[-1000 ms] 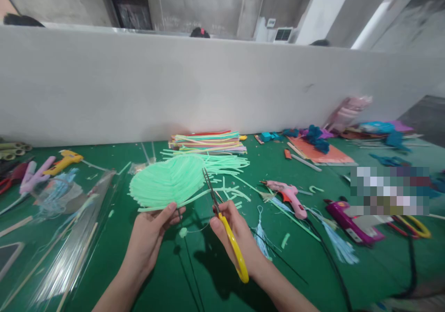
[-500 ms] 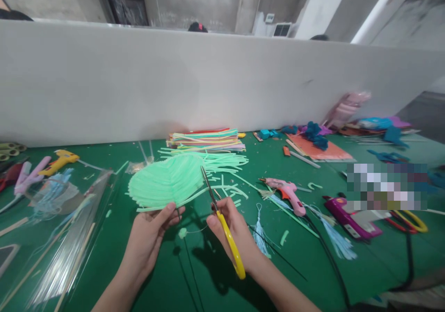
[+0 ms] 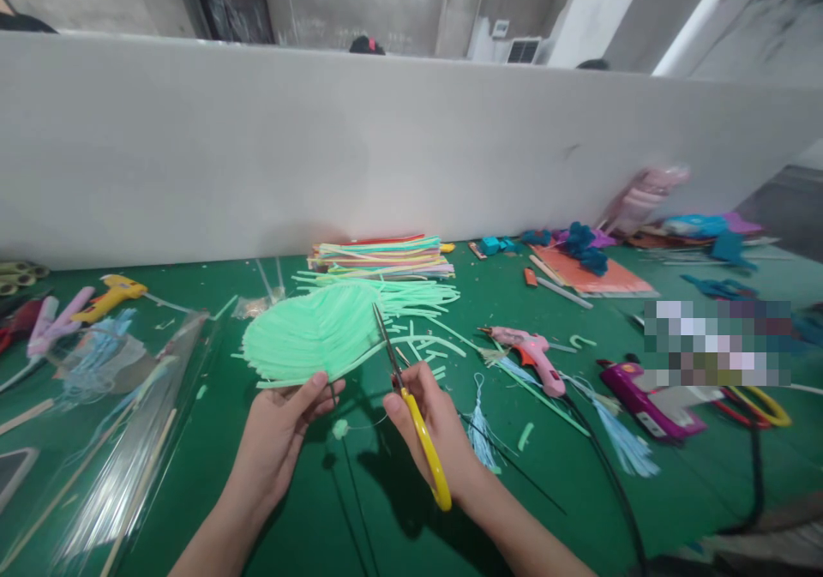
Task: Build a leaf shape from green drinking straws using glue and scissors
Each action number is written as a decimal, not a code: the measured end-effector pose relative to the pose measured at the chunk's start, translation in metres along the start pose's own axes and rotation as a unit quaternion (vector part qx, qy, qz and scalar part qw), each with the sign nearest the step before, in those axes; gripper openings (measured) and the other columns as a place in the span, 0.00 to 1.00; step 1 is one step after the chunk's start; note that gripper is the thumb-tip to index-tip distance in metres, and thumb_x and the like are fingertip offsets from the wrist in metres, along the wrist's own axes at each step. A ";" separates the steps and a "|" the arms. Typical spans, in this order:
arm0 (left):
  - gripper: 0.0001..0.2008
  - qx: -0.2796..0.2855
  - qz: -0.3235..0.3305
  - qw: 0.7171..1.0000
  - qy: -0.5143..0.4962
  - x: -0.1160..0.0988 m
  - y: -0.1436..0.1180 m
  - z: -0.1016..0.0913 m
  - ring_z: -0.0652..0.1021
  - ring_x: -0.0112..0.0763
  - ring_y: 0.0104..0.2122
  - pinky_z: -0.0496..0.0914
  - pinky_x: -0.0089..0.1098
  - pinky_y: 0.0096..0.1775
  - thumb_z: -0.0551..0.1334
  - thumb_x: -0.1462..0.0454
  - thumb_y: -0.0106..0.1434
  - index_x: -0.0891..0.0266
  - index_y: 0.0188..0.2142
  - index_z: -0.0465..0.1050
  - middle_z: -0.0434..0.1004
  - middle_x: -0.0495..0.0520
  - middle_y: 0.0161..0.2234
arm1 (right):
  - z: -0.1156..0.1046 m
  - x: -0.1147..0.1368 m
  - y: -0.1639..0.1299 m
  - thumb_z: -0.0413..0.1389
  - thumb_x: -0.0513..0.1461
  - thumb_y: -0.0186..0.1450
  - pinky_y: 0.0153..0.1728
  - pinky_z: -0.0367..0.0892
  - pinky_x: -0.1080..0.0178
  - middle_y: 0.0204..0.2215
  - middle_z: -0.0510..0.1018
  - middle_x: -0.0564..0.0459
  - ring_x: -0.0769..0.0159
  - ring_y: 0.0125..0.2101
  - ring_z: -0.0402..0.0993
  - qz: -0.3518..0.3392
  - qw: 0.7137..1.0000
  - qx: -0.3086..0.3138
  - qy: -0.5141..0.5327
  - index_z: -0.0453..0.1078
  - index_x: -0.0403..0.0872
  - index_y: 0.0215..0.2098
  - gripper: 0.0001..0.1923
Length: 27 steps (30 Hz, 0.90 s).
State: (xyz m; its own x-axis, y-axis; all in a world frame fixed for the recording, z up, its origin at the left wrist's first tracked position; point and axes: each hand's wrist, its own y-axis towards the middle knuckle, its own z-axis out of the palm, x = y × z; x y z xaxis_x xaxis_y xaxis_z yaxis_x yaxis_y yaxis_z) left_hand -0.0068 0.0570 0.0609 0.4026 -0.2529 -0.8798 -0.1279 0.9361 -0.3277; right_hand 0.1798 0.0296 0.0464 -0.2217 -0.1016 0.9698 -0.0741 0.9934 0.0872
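Grey concrete walls [image 3: 379, 3] make the back of the room, and before them a white partition [image 3: 257, 148] stands along the far edge of the green table [image 3: 206, 440]. Toward the near left corner lies a long sheet of clear plastic [image 3: 106, 508]. An orange sheet [image 3: 614, 282] lies close to the far edge, right of its middle.

Above the middle of the table, a little to the left, is the light green leaf [image 3: 312, 337], made of many fuzzy strips laid side by side. The left hand [image 3: 289, 423] pinches its near edge between thumb and fingers, almost closed. The right hand [image 3: 443, 427] is curled around the yellow handle of the scissors [image 3: 421, 435]. Their blades look nearly together and point to the far edge; the tips are at the right edge of the leaf, but I cannot tell if they touch it.

Behind the leaf, a pile of coloured strips [image 3: 382, 258] lies by the far edge. Toward the right edge are a purple glue gun [image 3: 627, 388] and a pink glue gun [image 3: 540, 358]; a yellow glue gun [image 3: 119, 292] is near the far left corner. Smaller are a blue tassel [image 3: 479, 427], right of the right hand, and a green puff [image 3: 340, 429] between the hands.
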 end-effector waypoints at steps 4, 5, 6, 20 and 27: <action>0.16 0.002 -0.003 1.000 0.001 0.000 -0.001 0.001 0.84 0.38 0.33 0.77 0.23 0.32 0.78 0.61 0.40 0.68 0.27 0.80 0.82 0.54 0.26 | 0.000 0.003 -0.001 0.51 0.52 0.67 0.22 0.52 0.68 0.22 0.59 0.62 0.72 0.22 0.54 -0.001 1.000 -0.011 -0.020 0.57 0.49 0.36 0.16; 0.16 0.002 -0.004 1.000 0.001 0.000 -0.001 0.001 0.84 0.38 0.32 0.77 0.23 0.32 0.78 0.61 0.40 0.68 0.27 0.80 0.82 0.54 0.26 | 0.000 0.004 -0.001 0.51 0.52 0.67 0.22 0.52 0.68 0.22 0.60 0.62 0.72 0.21 0.55 -0.002 1.000 -0.014 -0.027 0.57 0.49 0.35 0.16; 0.16 0.001 -0.004 1.000 0.001 0.000 0.000 0.001 0.84 0.38 0.32 0.77 0.23 0.31 0.78 0.61 0.40 0.69 0.27 0.80 0.82 0.54 0.25 | 0.000 0.005 -0.001 0.51 0.52 0.67 0.22 0.52 0.68 0.22 0.60 0.62 0.72 0.21 0.55 -0.005 0.999 -0.019 -0.034 0.57 0.49 0.35 0.16; 0.12 -0.026 0.046 0.998 -0.027 -0.011 0.010 -0.017 0.83 0.33 0.32 0.77 0.23 0.34 0.75 0.64 0.48 0.69 0.30 0.80 0.84 0.56 0.29 | -0.032 0.009 -0.005 0.54 0.53 0.64 0.25 0.61 0.64 0.24 0.71 0.57 0.64 0.23 0.68 0.048 0.979 -0.062 -0.186 0.58 0.50 0.43 0.18; 0.05 -0.067 0.066 0.994 -0.056 -0.019 0.024 -0.035 0.83 0.31 0.35 0.77 0.22 0.36 0.71 0.67 0.53 0.65 0.30 0.80 0.84 0.55 0.32 | -0.036 0.003 -0.014 0.54 0.34 0.63 0.40 0.66 0.55 0.44 0.76 0.38 0.50 0.43 0.74 0.062 0.902 0.072 -0.421 0.65 0.43 0.49 0.15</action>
State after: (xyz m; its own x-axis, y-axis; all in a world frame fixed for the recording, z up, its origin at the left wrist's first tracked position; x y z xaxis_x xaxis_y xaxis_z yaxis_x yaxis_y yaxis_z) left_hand -0.0492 0.0757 0.0578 0.4715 -0.0943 -0.8768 -0.3029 0.9164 -0.2615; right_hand 0.2155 0.0177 0.0562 -0.8923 -0.0549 0.4481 -0.1108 0.9889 -0.0995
